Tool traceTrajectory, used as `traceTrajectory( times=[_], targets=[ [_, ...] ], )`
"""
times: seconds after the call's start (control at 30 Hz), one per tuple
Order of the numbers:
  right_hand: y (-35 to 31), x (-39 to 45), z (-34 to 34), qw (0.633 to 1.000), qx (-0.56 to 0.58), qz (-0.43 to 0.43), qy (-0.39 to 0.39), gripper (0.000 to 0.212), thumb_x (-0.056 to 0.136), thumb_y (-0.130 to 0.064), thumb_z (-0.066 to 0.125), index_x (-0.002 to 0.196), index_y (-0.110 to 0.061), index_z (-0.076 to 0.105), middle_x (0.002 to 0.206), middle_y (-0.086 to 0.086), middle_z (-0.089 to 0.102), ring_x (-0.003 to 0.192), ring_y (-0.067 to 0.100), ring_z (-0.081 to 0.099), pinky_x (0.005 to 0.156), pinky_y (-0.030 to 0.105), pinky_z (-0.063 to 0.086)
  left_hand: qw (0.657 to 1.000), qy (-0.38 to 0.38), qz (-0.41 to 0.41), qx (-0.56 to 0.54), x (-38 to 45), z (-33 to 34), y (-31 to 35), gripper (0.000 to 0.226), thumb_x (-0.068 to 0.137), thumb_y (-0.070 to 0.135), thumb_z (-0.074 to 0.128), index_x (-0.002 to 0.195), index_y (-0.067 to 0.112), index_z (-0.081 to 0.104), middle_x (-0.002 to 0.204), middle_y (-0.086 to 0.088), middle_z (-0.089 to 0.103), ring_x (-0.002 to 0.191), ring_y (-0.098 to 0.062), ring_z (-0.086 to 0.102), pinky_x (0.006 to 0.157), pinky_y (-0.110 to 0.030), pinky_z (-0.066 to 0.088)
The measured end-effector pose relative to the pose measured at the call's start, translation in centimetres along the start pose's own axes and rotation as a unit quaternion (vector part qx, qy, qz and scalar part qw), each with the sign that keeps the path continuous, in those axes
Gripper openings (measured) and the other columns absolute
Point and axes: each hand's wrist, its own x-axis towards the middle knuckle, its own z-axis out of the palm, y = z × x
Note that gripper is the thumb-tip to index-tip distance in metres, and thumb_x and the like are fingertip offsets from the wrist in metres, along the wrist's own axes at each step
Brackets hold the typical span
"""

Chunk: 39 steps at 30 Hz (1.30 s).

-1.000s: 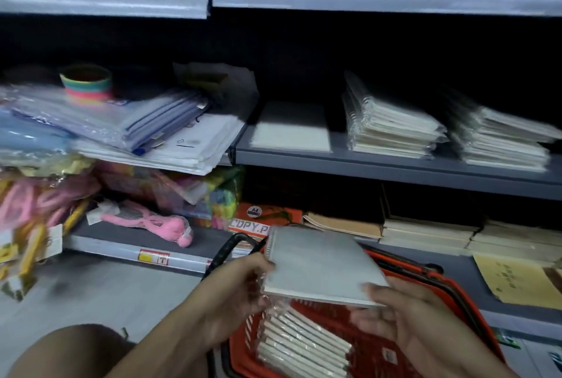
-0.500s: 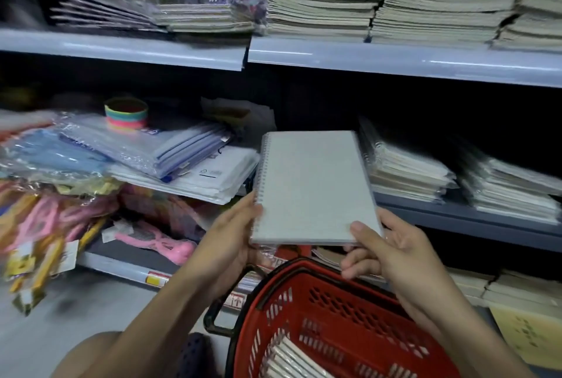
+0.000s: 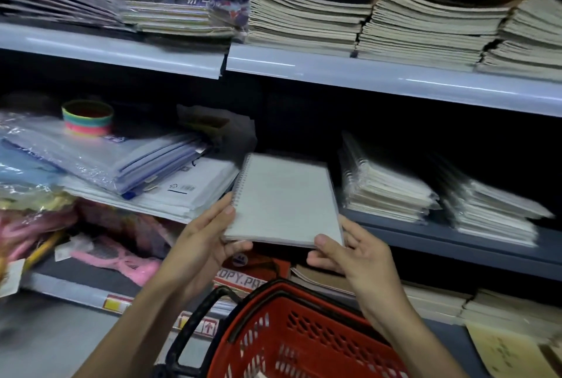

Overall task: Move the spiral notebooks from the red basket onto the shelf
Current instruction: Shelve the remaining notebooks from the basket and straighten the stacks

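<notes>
A grey spiral notebook, spiral on its left edge, lies nearly flat over the front of the middle shelf. My left hand pinches its near left corner with the thumb underneath. My right hand holds the near right corner, thumb on top. The far end of the notebook reaches into the gap left of a stack of wrapped spiral notebooks. Below my wrists stands the red basket with a black handle; its contents are mostly cut off by the frame edge.
A second notebook stack sits further right on the middle shelf. Plastic-wrapped folders and a rainbow ring fill the shelf to the left. The top shelf carries tall exercise-book stacks. A copy-paper pack lies below.
The notebook was lifted out of the basket, raised, and has moved forward toward the middle shelf, tilting flatter. Both hands stay on its near corners. The view has tilted upward.
</notes>
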Motion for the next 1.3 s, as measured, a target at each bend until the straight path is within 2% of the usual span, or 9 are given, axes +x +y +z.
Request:
traceTrajectory(
  times=[0.1,0.23,0.37,0.5,0.6,0.7,0.83,1.07,1.3],
  targets=[
    [0.4,1.1,-0.2,1.0,0.02,0.009,0.016,0.046,0.082,-0.003,0.075,0.12,-0.025,0.063,0.1,0.007,0.078,0.078,0.034,0.076,0.073,0.03,0.063,1.0,0.006,-0.006,0.0,1.5,0.2,-0.2,0.036,0.097,0.012,0.053,0.133,0.014,0.058,0.116,-0.006,0.074,0.082,-0.015,0.074,0.06,-0.026,0.06],
    [1.3,3.3,0.4,1.0,-0.007,0.006,0.029,0.035,0.084,-0.007,0.075,0.11,-0.027,0.062,0.093,0.006,0.079,0.076,0.032,0.076,0.083,0.037,0.061,0.998,0.051,-0.018,-0.027,3.4,-0.3,-0.8,0.04,0.097,0.013,0.058,0.136,0.007,0.054,0.116,-0.01,0.074,0.093,-0.022,0.074,0.066,-0.028,0.061],
    [3.4,4.6,0.0,0.998,-0.022,0.029,0.045,0.054,0.08,-0.004,0.078,0.123,-0.019,0.05,0.091,0.014,0.077,0.076,0.035,0.076,0.082,0.043,0.061,0.995,0.079,-0.029,-0.047,3.4,-1.1,-2.2,0.048,0.09,0.002,0.064,0.137,0.007,0.051,0.118,-0.013,0.071,0.113,-0.037,0.066,0.069,-0.026,0.06],
    [6.1,3.7,-1.1,0.994,0.007,0.005,0.112,0.04,0.079,0.007,0.075,0.111,-0.007,0.055,0.094,0.023,0.072,0.076,0.036,0.075,0.062,0.032,0.062,0.996,0.05,-0.002,0.072,2.1,-1.9,-2.6,0.062,0.075,-0.006,0.076,0.131,0.012,0.054,0.111,-0.014,0.073,0.103,-0.033,0.072,0.084,-0.032,0.058],
    [6.9,4.0,-0.7,0.989,0.003,-0.022,0.145,0.021,0.081,0.004,0.073,0.096,-0.005,0.062,0.078,0.021,0.072,0.067,0.04,0.073,0.057,0.031,0.061,0.986,0.08,0.051,0.138,3.2,-2.8,-2.0,0.046,0.078,-0.012,0.072,0.121,0.002,0.059,0.094,-0.019,0.075,0.081,-0.029,0.076,0.067,-0.025,0.059],
    [6.7,4.9,0.0,0.987,0.0,-0.035,0.155,0.017,0.085,-0.003,0.072,0.1,-0.006,0.063,0.075,0.017,0.074,0.062,0.036,0.073,0.052,0.027,0.059,0.978,0.096,0.071,0.171,5.0,-3.1,-2.1,0.039,0.079,-0.009,0.074,0.115,-0.001,0.064,0.092,-0.024,0.073,0.079,-0.033,0.075,0.068,-0.029,0.062],
    [6.2,6.3,0.5,0.985,-0.004,-0.029,0.173,0.018,0.089,-0.009,0.069,0.106,-0.008,0.062,0.078,0.015,0.075,0.061,0.034,0.073,0.05,0.024,0.057,0.959,0.102,0.082,0.252,7.2,-2.8,-2.6,0.037,0.079,0.001,0.079,0.114,0.003,0.067,0.087,-0.017,0.074,0.074,-0.028,0.075,0.067,-0.033,0.062],
    [5.5,10.6,1.5,0.973,-0.086,-0.013,0.215,0.011,0.09,-0.015,0.071,0.087,-0.004,0.069,0.064,0.015,0.07,0.047,0.028,0.067,0.05,0.039,0.059,0.933,0.205,0.096,0.279,11.7,-2.0,-3.2,0.033,0.088,0.016,0.075,0.12,0.015,0.067,0.049,0.002,0.061,0.037,-0.01,0.048,0.037,-0.021,0.041],
    [4.9,12.3,1.8,0.961,-0.144,0.011,0.237,0.017,0.09,-0.028,0.072,0.083,-0.013,0.068,0.059,0.009,0.07,0.042,0.02,0.063,0.034,0.026,0.044,0.937,0.242,0.081,0.238,13.4,-1.0,-3.9,0.039,0.09,0.017,0.072,0.129,0.016,0.064,0.053,-0.006,0.056,0.036,-0.01,0.043,0.036,-0.02,0.037]
  ],
)
